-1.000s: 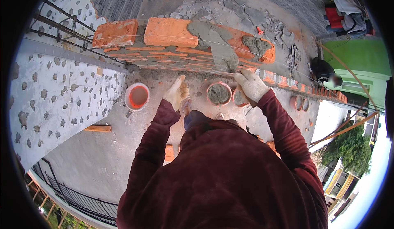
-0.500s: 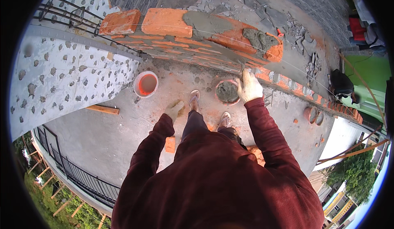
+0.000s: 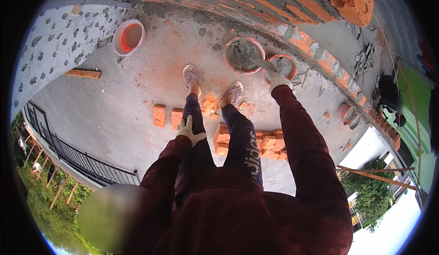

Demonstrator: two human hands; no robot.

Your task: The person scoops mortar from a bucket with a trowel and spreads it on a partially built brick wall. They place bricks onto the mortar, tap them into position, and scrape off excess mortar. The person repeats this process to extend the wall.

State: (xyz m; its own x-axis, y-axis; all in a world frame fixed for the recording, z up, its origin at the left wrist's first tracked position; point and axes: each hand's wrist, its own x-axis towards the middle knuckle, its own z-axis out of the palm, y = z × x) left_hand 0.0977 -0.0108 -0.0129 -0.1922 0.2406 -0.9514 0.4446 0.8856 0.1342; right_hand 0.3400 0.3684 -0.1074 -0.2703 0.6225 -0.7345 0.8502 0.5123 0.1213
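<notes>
My gloved right hand [image 3: 279,81] grips a trowel [image 3: 263,64], whose blade hangs over two round buckets of grey mortar, the larger one [image 3: 226,54] left of the smaller [image 3: 287,58]. My gloved left hand [image 3: 190,131] lies with fingers spread on my left thigh, holding nothing. Below and between my hands, loose orange bricks [image 3: 159,115] and a stack of bricks [image 3: 268,143] rest on the concrete floor beside my sandalled feet.
A part-built brick wall [image 3: 256,3] runs across the top and down the right, where a co-worker [image 3: 386,92] bends. A pale bucket [image 3: 119,45] stands by the pocked white wall [image 3: 55,49]. A plank [image 3: 82,73] and railing [image 3: 68,150] are at left; timber poles [image 3: 375,172] cross at lower right.
The view has tilted toward my feet, so the wall sits higher. My right hand and trowel have left the wall for the buckets; my left hand has lowered onto my thigh.
</notes>
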